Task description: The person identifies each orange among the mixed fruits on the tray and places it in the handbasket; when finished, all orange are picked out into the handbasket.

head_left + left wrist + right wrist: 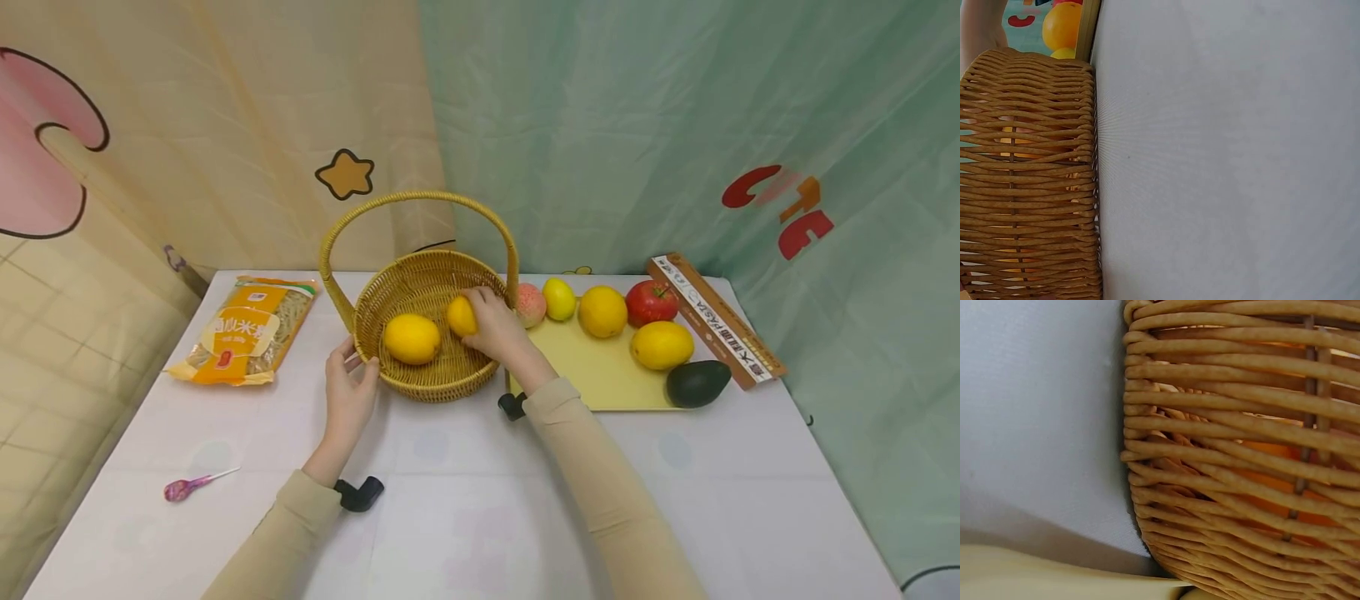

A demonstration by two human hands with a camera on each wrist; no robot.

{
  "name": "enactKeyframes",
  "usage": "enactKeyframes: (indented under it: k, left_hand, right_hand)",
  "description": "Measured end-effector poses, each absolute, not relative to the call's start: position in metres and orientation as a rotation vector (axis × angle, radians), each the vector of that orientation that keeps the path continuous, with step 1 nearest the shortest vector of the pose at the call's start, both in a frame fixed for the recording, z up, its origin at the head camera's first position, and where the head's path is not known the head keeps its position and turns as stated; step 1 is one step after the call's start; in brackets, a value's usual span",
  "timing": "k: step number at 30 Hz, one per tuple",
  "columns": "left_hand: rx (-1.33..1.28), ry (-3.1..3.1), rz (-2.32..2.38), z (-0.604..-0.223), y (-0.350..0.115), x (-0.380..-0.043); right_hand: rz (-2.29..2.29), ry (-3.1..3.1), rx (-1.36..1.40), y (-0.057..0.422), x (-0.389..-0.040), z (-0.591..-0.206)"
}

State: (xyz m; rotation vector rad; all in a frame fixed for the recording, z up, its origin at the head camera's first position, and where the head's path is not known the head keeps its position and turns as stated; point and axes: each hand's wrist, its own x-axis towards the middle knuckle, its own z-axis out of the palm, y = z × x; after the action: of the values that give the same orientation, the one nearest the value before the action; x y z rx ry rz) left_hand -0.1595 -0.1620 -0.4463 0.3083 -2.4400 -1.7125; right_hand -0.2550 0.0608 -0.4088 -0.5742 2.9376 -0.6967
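Note:
A round wicker basket (438,387) with a tall arched handle stands at the table's back middle. My left hand (350,398) holds its left side, thumb near the rim. My right hand (498,329) reaches over the right rim and grips a yellow fruit (460,317) inside; the fingers partly cover this fruit, so its exact kind is unclear. An oval yellow lemon (412,339) lies to its left on the basket floor. Both wrist views show mainly the woven basket wall (1029,181), with yellow-orange patches showing through the gaps; neither hand's grip is visible there.
Right of the basket, a pale yellow tray (592,379) bears a peach (530,306), a greenish-yellow lemon (558,299), an orange (602,312), a tomato (651,303), another lemon (662,345) and an avocado (697,384). A pasta box (716,321), noodle bag (247,333) and lollipop (180,489) lie around.

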Motion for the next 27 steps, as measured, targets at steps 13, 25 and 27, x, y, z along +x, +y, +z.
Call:
enactKeyframes:
  k: [13,25,27]
  left_hand:
    - [0.298,-2.433,-1.701,-0.449,-0.164,-0.160]
    - [0.300,-2.432,-1.697,-0.449,-0.163,-0.161]
    - [0.301,-2.439,-1.696,-0.449,-0.163,-0.161]
  right_hand:
    - [-0.954,2.910,-0.535,0.074,-0.239,-0.394]
    - [-1.287,2.844,-0.581,0.129,-0.208,-0.379]
    - [-1.340,2.830,-0.555,0.142,-0.204,-0.379]
